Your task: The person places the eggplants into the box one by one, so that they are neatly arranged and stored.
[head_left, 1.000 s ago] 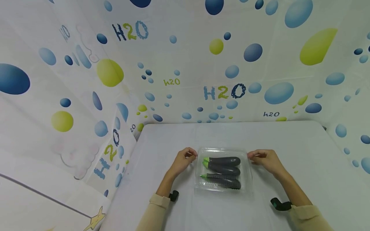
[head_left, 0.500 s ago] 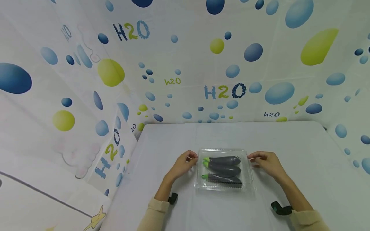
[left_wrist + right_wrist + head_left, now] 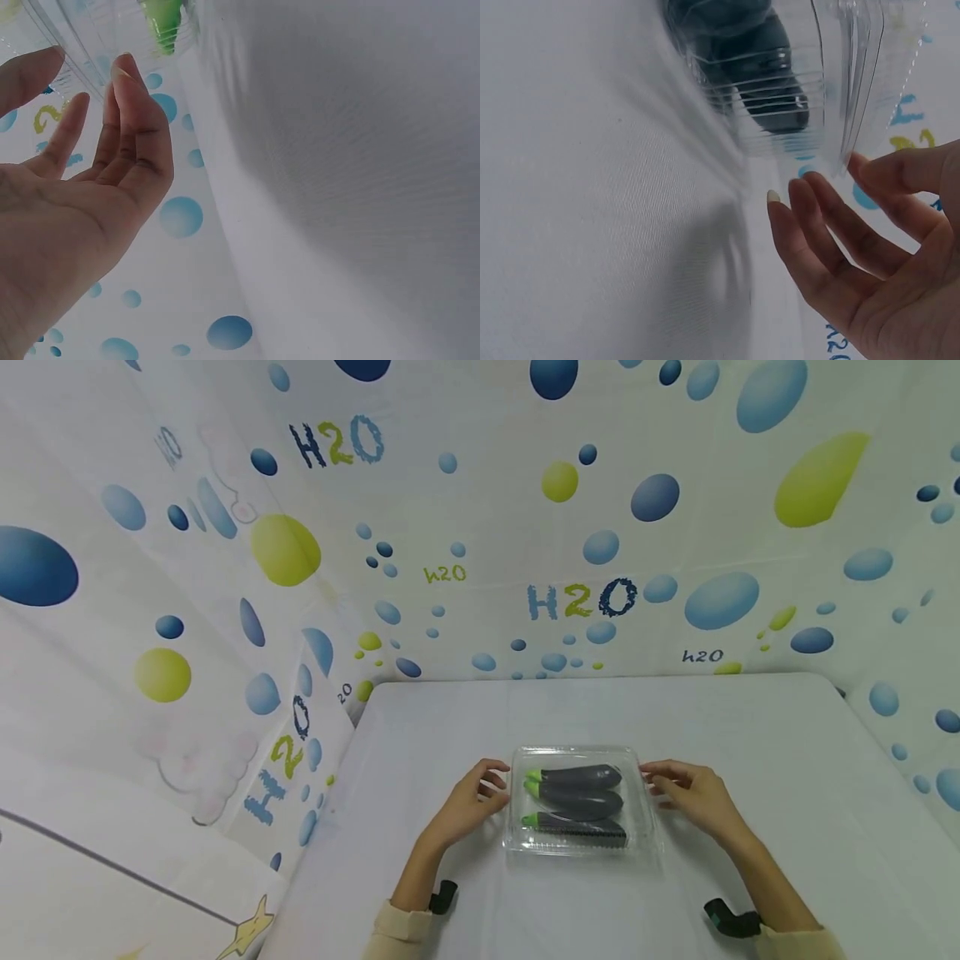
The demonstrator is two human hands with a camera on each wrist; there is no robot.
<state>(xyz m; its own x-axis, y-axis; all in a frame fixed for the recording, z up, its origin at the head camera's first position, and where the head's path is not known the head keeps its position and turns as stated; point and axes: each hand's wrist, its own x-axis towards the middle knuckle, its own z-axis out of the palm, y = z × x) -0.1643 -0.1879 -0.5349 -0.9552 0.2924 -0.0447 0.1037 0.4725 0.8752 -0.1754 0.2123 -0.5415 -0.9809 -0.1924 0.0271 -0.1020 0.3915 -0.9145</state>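
A clear plastic clamshell box (image 3: 642,837) sits mid-table in the head view, holding several dark eggplants (image 3: 577,799) with green stem ends pointing left. My left hand (image 3: 468,802) is at the box's left side, fingers loosely bent and spread. In the left wrist view, its thumb and fingertips (image 3: 126,67) are right by the rim, gripping nothing. On the opposite side, my right hand (image 3: 693,792) has relaxed fingers, one fingertip right at the rim. The right wrist view shows the box's ribbed wall (image 3: 780,97) above that hand's fingers.
A white cloth covers the table (image 3: 585,910). Behind and to the left hang white sheets (image 3: 487,510) printed with blue and green drops. A dark wrist camera (image 3: 731,918) sticks out from the right wrist, another (image 3: 443,897) from the left.
Both hands have slid a little toward the person along the box's sides, the left one's fingers spreading from the rim. The box has stayed nearly in place.
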